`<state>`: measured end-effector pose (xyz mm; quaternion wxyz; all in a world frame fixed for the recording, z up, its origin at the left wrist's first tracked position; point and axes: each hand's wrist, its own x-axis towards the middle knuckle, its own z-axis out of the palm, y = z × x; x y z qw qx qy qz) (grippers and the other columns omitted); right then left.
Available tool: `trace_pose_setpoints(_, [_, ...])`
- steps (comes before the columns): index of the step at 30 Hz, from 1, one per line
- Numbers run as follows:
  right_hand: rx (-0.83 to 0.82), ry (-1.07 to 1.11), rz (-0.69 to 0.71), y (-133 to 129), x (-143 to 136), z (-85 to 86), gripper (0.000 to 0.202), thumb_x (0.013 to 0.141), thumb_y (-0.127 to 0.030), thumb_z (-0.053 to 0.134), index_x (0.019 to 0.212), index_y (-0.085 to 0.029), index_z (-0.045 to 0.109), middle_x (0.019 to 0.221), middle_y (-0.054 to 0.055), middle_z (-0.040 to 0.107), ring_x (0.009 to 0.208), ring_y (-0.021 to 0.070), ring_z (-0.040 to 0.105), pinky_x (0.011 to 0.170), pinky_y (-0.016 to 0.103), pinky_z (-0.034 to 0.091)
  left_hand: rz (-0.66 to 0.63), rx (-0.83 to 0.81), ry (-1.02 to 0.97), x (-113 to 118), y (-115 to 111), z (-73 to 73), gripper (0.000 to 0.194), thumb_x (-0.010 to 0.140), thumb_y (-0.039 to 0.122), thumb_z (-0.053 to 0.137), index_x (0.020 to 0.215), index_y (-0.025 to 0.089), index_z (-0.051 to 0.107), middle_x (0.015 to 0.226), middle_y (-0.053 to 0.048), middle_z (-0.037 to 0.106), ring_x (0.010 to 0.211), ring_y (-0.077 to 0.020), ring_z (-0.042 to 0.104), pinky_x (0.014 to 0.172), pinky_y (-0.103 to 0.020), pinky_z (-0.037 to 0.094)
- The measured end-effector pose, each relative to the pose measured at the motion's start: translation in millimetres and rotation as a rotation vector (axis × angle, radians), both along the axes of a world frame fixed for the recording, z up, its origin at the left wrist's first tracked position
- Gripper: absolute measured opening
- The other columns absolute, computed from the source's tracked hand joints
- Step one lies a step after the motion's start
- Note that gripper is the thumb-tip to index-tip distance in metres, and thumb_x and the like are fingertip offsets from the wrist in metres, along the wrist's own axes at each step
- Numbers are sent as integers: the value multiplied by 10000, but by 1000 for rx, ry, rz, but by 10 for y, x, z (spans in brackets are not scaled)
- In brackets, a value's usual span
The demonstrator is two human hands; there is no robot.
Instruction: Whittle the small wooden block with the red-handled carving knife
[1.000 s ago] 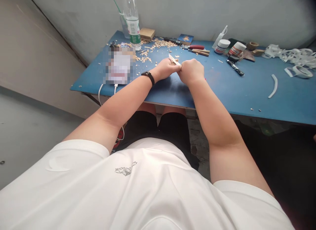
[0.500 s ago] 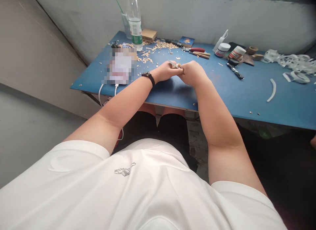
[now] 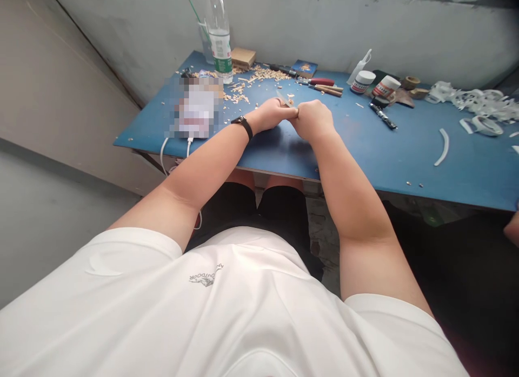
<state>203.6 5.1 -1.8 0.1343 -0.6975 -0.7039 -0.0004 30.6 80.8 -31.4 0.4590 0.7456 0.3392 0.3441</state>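
Note:
Both hands meet over the front part of the blue table (image 3: 357,155), fingers touching. My left hand (image 3: 271,114), with a black watch on its wrist, is closed with its thumb stretched toward the other hand; a small pale wooden piece (image 3: 291,101) shows at its fingertips, mostly hidden. My right hand (image 3: 315,119) is a fist, apparently around a knife whose handle is covered. The thin grey knife blade (image 3: 283,99) points up and left between the hands, against the wooden piece.
Wood shavings (image 3: 270,73) litter the back, near a water bottle (image 3: 221,47) and wooden block (image 3: 243,57). A blurred phone (image 3: 197,109) lies left. Red-handled pliers (image 3: 322,81), white jars (image 3: 363,82), a black pen-like tool (image 3: 383,116) and white strips (image 3: 466,104) lie right. Another person's hand (image 3: 513,228) edges in.
The blade now stands out further up and left from between the hands. My right hand has shifted slightly left, and the whole view has moved a little.

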Motion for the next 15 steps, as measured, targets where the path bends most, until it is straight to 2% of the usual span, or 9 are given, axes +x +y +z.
trace_pose_setpoints(3, [-38,-64,62,-93,-21,119,343,1240,-426,720,1247,-168,947,1383,302,914,1360,504,871,1147,565,693,-8,31,18,-29,-31,15,547,1031,237,860,677,271,446,717,26,364,714,-166,340,743,-398,341])
trace_pose_setpoints(6, [-54,-89,-18,-117,-79,148,348,1254,-359,693,1285,-128,952,1470,338,900,1410,544,876,1169,596,692,-3,86,3,3,-40,13,579,1026,198,856,662,276,413,726,22,345,753,-180,359,779,-388,399])
trace_pose_setpoints(9, [-32,-44,-140,-48,-109,51,379,1252,-362,673,1354,-134,958,1455,337,896,1403,580,876,1136,660,702,23,78,34,61,-51,7,645,1067,162,800,645,281,328,687,35,260,726,-148,275,758,-368,370])
trace_pose_setpoints(13, [38,44,-145,82,-65,-124,485,1264,-544,647,1405,-205,963,1275,285,904,1344,588,869,1053,704,703,52,27,13,101,-56,7,667,1067,189,829,679,290,296,609,42,190,706,-154,205,659,-379,329])
trace_pose_setpoints(15, [42,28,-148,110,-40,-156,496,1249,-564,657,1388,-204,970,1256,284,904,1307,578,874,1021,689,703,40,21,-9,88,-51,15,635,1037,192,852,704,297,321,597,49,175,702,-159,199,642,-382,334])
